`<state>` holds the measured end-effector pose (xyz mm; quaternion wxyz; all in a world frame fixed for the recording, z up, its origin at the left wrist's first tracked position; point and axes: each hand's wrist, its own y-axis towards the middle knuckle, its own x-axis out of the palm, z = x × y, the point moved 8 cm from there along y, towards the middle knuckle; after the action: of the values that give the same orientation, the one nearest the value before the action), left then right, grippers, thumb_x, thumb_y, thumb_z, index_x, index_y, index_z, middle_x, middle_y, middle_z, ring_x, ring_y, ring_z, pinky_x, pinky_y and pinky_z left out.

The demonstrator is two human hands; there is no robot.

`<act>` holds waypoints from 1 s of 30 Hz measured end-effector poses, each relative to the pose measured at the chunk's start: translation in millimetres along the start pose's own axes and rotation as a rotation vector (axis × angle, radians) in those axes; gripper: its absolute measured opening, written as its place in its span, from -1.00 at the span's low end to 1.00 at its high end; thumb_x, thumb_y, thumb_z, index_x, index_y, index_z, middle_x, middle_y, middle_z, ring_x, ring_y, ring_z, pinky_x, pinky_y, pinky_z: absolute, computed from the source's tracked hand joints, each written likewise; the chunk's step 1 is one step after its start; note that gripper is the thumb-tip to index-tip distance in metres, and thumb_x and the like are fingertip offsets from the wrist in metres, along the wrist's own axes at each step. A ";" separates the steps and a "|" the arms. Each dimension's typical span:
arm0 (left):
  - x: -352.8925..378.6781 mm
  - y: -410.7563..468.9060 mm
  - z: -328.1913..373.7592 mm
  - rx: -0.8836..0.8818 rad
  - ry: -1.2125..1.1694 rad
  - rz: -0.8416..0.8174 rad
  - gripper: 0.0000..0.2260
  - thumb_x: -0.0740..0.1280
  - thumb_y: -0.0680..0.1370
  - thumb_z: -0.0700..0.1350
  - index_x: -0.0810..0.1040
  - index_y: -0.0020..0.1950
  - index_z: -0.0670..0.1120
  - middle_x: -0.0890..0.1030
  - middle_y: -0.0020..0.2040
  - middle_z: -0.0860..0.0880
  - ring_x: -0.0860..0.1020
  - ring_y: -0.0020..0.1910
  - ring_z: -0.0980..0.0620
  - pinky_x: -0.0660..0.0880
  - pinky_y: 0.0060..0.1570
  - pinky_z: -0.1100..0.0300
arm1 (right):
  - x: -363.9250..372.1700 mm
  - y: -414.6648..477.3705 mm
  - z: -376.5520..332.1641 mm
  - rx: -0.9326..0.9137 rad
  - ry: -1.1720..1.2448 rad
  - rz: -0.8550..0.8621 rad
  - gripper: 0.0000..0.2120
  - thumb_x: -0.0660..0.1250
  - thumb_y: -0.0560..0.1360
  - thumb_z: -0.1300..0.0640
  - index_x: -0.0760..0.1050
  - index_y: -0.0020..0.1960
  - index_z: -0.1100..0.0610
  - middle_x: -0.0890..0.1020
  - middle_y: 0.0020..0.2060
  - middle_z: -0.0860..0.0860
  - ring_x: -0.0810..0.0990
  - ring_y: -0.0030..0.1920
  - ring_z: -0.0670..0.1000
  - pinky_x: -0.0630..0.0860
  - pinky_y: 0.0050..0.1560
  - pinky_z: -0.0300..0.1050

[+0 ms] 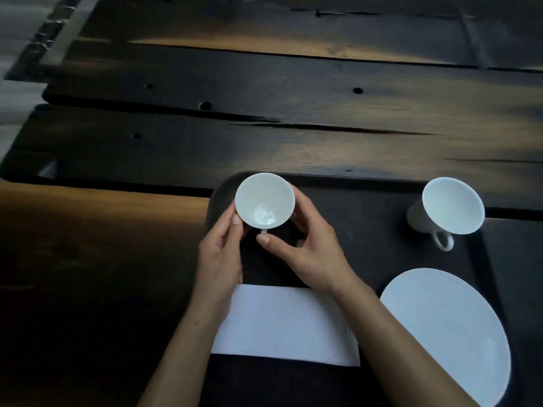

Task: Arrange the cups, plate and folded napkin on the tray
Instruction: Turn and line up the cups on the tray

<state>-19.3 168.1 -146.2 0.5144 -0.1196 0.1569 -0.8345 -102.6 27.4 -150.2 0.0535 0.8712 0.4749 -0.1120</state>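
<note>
A dark tray point(367, 207) lies on the wooden table. In its far left corner stands a white cup point(264, 199), upright, its handle toward me. My left hand point(221, 254) holds the cup's left side. My right hand point(308, 248) cups its right side, thumb at the handle. A second white cup point(452, 205) stands at the tray's far right, handle toward me. A white plate point(446, 333) lies at the near right. A folded white napkin point(285, 324) lies flat at the near left, partly under my forearms.
The dark plank table point(264, 113) stretches beyond the tray, with knot holes and gaps between boards. Its left edge point(26, 118) borders a pale floor.
</note>
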 end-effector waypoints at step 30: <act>66.8 -14.0 -5.1 -0.023 0.054 -0.154 -0.67 0.27 0.66 0.05 0.50 0.44 0.18 0.60 0.31 0.25 0.52 0.35 0.24 0.25 0.38 -0.40 | -68.3 -28.2 9.6 0.102 0.035 -0.057 -0.17 0.50 0.49 0.08 0.14 0.60 -0.22 0.44 0.47 -0.24 0.52 0.39 -0.05 0.61 0.11 0.26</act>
<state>-62.1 114.8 -142.9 0.4430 -0.1148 0.1704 -0.8727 -163.4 -15.0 -142.3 -0.0026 0.8608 0.4940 -0.1225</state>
